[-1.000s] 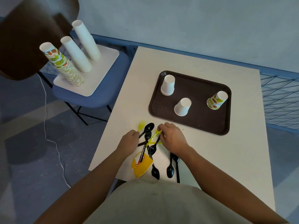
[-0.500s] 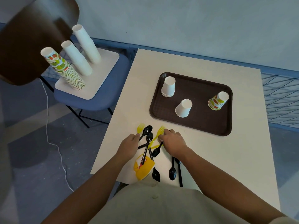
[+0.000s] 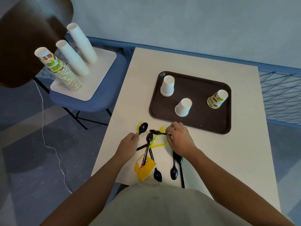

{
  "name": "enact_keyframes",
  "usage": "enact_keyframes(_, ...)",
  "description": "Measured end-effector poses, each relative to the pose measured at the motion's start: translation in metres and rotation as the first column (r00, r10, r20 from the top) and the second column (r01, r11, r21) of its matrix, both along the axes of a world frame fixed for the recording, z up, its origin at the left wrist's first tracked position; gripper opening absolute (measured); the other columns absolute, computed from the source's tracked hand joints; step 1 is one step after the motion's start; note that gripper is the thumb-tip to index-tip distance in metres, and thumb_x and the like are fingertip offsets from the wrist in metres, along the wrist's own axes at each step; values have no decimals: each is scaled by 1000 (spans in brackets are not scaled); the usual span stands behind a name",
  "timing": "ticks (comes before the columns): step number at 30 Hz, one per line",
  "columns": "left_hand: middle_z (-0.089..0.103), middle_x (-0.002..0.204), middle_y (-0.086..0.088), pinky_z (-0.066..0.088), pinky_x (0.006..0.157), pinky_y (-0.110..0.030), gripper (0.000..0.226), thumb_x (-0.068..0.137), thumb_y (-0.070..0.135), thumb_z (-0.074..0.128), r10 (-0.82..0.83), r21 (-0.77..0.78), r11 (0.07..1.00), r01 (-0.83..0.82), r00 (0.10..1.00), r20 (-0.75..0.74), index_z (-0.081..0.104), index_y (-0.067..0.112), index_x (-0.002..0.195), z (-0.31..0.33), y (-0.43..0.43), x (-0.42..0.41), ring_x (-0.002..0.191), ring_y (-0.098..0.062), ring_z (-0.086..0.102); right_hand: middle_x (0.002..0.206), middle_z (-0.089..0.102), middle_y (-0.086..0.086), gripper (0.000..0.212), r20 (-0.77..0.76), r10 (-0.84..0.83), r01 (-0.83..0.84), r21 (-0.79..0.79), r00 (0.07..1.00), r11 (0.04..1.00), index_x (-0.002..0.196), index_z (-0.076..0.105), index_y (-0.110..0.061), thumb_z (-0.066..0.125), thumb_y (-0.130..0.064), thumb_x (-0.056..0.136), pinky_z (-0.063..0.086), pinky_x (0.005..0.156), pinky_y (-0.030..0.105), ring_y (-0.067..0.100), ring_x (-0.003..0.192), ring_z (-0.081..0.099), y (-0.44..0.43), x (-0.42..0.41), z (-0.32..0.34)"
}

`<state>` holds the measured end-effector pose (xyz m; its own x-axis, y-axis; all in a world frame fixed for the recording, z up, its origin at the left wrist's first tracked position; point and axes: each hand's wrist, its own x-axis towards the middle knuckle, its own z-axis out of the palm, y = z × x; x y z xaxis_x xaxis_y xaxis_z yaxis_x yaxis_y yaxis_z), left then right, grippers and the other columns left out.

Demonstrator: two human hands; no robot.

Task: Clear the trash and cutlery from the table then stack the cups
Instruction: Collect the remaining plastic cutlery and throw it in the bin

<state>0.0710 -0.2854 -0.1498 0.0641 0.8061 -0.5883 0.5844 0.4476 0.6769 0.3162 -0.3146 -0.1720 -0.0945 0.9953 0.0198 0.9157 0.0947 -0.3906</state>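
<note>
The left hand point(image 3: 128, 145) is curled, and the handle of a black spoon point(image 3: 143, 127) is held in its fingers. The right hand point(image 3: 180, 140) is curled too, and a second black spoon point(image 3: 155, 132), seen blurred, is pinched at its fingertips.

Nearest the edge of the table point(image 3: 228, 160), a yellow wrapper point(image 3: 145, 170) is seen. The handle of a third black spoon point(image 3: 149, 138) is laid across it. Just beside the wrapper, a fourth black spoon point(image 3: 157, 175) and a fifth black spoon point(image 3: 174, 172) are laid down.

Between the hands, yellow forks point(image 3: 158, 145) are mixed in with the black spoons.

Farther back, a brown tray point(image 3: 203, 121) is set on the table. A white cup point(image 3: 167, 85), another white cup point(image 3: 183, 107) and a fruit cup point(image 3: 217, 99) are stood upside down on it, well apart.

Farthest left, tall cup stacks point(image 3: 81, 44) are kept on a blue chair point(image 3: 91, 101).
</note>
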Motion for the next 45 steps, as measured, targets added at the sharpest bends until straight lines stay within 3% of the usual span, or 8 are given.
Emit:
enact_keyframes(4,56,78,-2,38,61,-31,38,111,39,37,0,19,1000,0,1000,-4,56,17,86,-2,1,-4,70,-14,50,79,58,3,8,-373,-442,310,-363,816,879,91,51,-11,51,-14,98,39,59,34,20,70,51,-3,-22,16)
enact_keyframes(9,54,78,-1,38,65,-28,42,112,38,35,22,11,1000,-22,1000,-13,51,17,80,-1,-3,-6,72,-12,50,83,59,6,22,-345,-670,403,-591,658,699,95,52,-9,45,-29,102,38,58,33,22,72,56,10,-55,7)
enact_keyframes(16,49,75,-4,37,70,-35,45,110,44,37,21,-22,1000,-20,999,37,48,12,80,-4,0,-17,72,-17,45,97,62,12,47,-101,-605,448,-578,790,682,109,57,-3,54,-50,99,47,70,35,34,92,65,23,-78,-14)
enact_keyframes(19,50,76,-5,38,70,-35,46,110,45,36,1,-17,1000,0,1000,30,49,11,81,-2,3,-21,73,-17,46,105,63,16,41,-34,-562,443,-576,827,687,112,56,-3,58,-41,98,46,72,35,37,98,65,27,-83,-15)
enact_keyframes(25,52,80,-7,39,72,-37,46,109,47,36,-30,-21,999,31,999,22,52,9,87,-2,4,-20,76,-18,48,96,59,13,8,-114,-632,476,-561,766,677,97,50,-9,52,-6,90,43,67,33,31,81,55,34,-81,-9)
enact_keyframes(32,50,80,-7,38,70,-34,45,110,44,35,-49,-13,999,49,999,9,48,10,84,-1,-4,-9,76,-17,46,80,56,7,14,-300,-636,481,-452,711,751,86,46,-11,46,-10,101,34,52,29,18,65,50,23,-61,6)
enact_keyframes(37,48,80,-5,36,70,-34,47,110,48,36,-69,-19,997,69,998,8,47,10,84,-2,-14,1,76,-17,45,80,59,9,9,-352,-566,396,-450,746,801,95,40,-10,43,-12,103,41,56,36,28,68,55,-2,-40,12)
enact_keyframes(45,49,85,3,40,63,-27,30,90,37,70,-233,-35,972,231,943,-239,48,17,87,-10,-50,14,71,-11,45,74,56,4,11,-384,-559,340,-504,735,794,107,35,-14,44,-19,104,33,57,36,22,62,52,-50,-18,9)
